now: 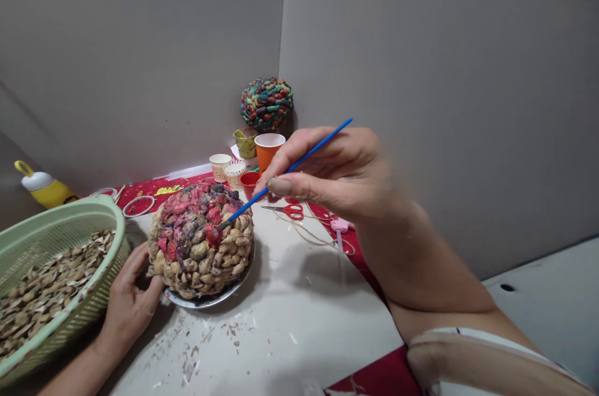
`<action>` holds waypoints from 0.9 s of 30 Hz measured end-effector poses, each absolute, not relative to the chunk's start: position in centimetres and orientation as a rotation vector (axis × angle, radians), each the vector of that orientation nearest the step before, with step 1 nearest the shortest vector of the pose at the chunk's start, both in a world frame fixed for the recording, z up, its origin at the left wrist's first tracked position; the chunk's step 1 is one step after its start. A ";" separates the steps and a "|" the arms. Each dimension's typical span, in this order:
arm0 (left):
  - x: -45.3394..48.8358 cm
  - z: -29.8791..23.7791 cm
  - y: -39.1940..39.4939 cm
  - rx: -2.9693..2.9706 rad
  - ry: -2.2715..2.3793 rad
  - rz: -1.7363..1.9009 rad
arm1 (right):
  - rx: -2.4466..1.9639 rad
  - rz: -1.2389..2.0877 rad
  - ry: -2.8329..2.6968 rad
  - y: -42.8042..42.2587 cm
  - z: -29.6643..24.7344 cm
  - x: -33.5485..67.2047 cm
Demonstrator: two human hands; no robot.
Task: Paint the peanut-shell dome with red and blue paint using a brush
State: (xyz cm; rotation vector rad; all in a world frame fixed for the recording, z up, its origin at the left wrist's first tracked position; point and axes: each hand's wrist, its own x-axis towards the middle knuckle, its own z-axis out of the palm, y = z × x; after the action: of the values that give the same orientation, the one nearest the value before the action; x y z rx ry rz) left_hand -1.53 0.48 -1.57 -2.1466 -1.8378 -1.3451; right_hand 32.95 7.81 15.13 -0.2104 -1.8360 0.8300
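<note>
Against grey walls, on a white table, a peanut-shell dome (probably light, brittle, paint-wet) is best taken by its plate, which is held by the left hand; a brush is pinched in the right hand.

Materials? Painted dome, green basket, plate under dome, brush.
Rounded dome of tan peanut shells: ridged dry pods, matte, partly coated red and purple. Pale green slotted basket: likely moulded plastic, uniform slots. Round plate: probably metal, shiny grey rim. Thin blue brush: smooth handle, plastic or painted wood.
</note>
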 end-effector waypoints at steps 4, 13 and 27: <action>-1.7 -1.6 0.5 -2.155 -1.828 -1.329 | -0.219 0.796 -1.878 7.9 14.9 32.9; -1.3 -1.3 0.5 -2.136 -1.835 -1.324 | -0.396 0.574 -1.647 10.2 16.1 35.2; -1.9 -2.1 0.7 -2.106 -1.804 -1.297 | -0.995 0.531 -1.959 20.4 10.9 33.7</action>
State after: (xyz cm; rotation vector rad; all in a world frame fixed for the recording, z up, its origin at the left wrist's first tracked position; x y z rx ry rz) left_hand -1.93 0.69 -2.06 -2.1055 -1.8042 -1.2975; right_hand 33.69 20.45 10.85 -0.9955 -1.9592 0.5307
